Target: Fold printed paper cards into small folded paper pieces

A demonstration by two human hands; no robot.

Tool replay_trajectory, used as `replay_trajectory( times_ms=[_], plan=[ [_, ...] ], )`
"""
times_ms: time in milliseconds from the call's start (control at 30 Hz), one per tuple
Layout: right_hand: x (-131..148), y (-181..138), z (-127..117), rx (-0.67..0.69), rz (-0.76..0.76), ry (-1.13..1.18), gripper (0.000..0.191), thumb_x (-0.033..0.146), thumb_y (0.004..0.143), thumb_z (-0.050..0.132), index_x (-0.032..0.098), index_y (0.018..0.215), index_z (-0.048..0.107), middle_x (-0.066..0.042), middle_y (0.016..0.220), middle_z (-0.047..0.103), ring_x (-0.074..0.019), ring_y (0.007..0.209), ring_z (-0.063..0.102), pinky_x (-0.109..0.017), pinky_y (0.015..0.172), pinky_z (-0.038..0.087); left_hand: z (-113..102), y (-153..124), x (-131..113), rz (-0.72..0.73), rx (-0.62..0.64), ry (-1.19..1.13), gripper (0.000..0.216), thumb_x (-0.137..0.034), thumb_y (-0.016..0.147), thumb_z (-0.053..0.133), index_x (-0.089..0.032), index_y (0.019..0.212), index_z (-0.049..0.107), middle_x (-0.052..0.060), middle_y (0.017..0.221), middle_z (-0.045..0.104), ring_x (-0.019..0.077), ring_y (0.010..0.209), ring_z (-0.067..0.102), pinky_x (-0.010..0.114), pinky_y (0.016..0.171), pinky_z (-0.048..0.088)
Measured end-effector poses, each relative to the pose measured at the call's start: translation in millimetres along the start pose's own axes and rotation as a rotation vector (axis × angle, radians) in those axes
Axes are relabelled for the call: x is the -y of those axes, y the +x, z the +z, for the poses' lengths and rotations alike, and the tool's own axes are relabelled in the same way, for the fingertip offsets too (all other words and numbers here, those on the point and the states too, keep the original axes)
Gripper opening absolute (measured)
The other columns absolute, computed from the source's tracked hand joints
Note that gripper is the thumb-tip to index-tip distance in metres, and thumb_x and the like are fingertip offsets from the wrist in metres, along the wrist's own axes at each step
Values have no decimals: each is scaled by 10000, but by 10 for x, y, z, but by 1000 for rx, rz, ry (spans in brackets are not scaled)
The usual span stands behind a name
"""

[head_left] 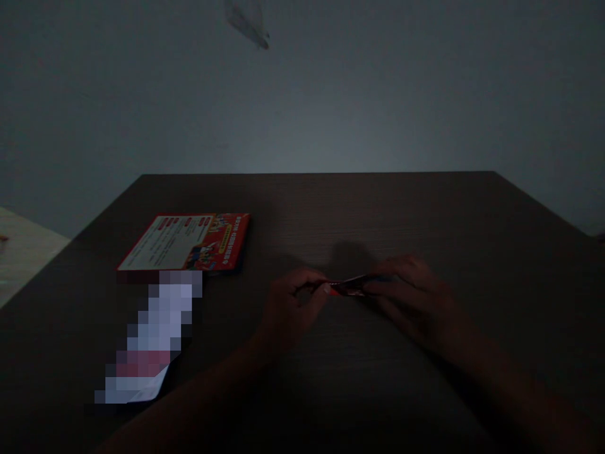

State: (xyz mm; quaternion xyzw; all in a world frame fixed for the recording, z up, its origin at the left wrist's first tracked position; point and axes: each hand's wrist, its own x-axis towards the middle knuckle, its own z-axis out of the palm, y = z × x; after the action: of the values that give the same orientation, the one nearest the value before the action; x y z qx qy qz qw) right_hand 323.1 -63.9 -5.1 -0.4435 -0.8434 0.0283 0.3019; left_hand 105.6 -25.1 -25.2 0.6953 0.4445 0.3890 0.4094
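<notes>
Over the middle of the dark table, both my hands grip a small, thin red-and-dark packet (347, 287), seen nearly edge-on in dim light. My left hand (293, 302) pinches its left end between thumb and fingers. At the other end, my right hand (420, 296) has its thumb and fingers closed on the packet. What the packet contains does not show, and its print is too dark to read.
A flat red-and-white printed booklet or box (189, 243) lies on the table (321, 208) to the left. Nearer me is a bright phone-like object (151, 388), mostly pixelated. A pale wall (378, 94) stands behind the table's far edge.
</notes>
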Motion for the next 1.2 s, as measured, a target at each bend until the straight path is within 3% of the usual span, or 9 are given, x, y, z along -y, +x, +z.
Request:
replay_trajectory(
  times_ms=[133,333,500,667,833,933,1067,1200],
  plan=[
    [-16,-24,43,132,-41,16,218,151,860,536,220,1037,643,-72,988,658,-199,891,589,-373,788,458,-9,12,12,71,34,97,74,-197,769,594,-162,754,657,33,754,657,147,712,599,255,670,445],
    [48,-15,81,314,-4,69,253,119,817,551,231,1018,657,-61,1039,648,-207,988,587,-381,882,466,-32,9,26,29,57,288,85,-183,759,578,-173,743,661,21,706,652,152,673,583,256,612,413],
    [75,-24,84,352,39,44,299,200,774,611,214,1072,638,-78,1123,614,-251,1069,555,-424,937,447,-42,16,59,76,110,366,109,-250,782,592,-179,835,654,33,770,663,162,705,578,282,653,418],
    [79,-31,122,326,60,3,270,239,844,554,215,1104,622,-87,1116,618,-248,1051,565,-439,928,456,-48,23,94,217,171,410,221,-250,722,659,-183,928,617,48,872,648,196,814,579,317,721,438],
    [128,-6,202,331,37,27,286,232,865,529,197,1141,595,-89,1165,594,-233,1063,551,-409,937,461,-32,35,180,136,138,382,186,-184,817,546,-200,998,586,36,915,671,179,844,615,303,757,462],
    [142,29,251,350,26,19,275,238,885,501,192,1140,593,-81,1122,607,-227,1030,556,-412,920,463,-52,56,191,140,140,340,247,-164,847,499,-202,1088,537,33,956,660,162,878,614,284,791,464],
    [133,53,297,327,36,19,248,204,901,466,206,1092,625,-75,1036,628,-214,958,576,-393,842,488,-117,83,148,224,260,461,261,-88,837,427,-193,986,614,53,956,608,165,854,584,282,751,463],
    [117,43,311,284,42,30,228,178,891,478,212,1034,653,-70,932,646,-205,878,590,-375,773,498,-183,93,98,280,340,561,300,-113,771,510,-209,1024,637,64,1010,595,197,912,563,328,813,454]
  ],
)
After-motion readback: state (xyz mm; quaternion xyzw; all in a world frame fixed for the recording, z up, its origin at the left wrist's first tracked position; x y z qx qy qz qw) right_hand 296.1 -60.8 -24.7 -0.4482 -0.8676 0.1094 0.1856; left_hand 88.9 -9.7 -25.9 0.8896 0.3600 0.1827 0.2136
